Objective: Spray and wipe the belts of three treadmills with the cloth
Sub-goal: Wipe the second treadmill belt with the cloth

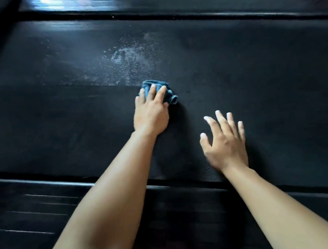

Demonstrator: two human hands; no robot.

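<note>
A black treadmill belt [255, 67] runs left to right across the view. White spray droplets [128, 62] lie mid-belt, just beyond the left hand [151, 113], whose fingers [151, 91] lie flat, pressing a bunched blue cloth [168, 91] at the patch's near edge. The right hand [225, 145], fingers spread and empty, is nearer, to the right.

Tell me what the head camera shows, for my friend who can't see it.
The left hand presses a crumpled blue cloth on a black treadmill belt, at the edge of a patch of white spray droplets. The right hand is spread open over the belt nearby.
</note>
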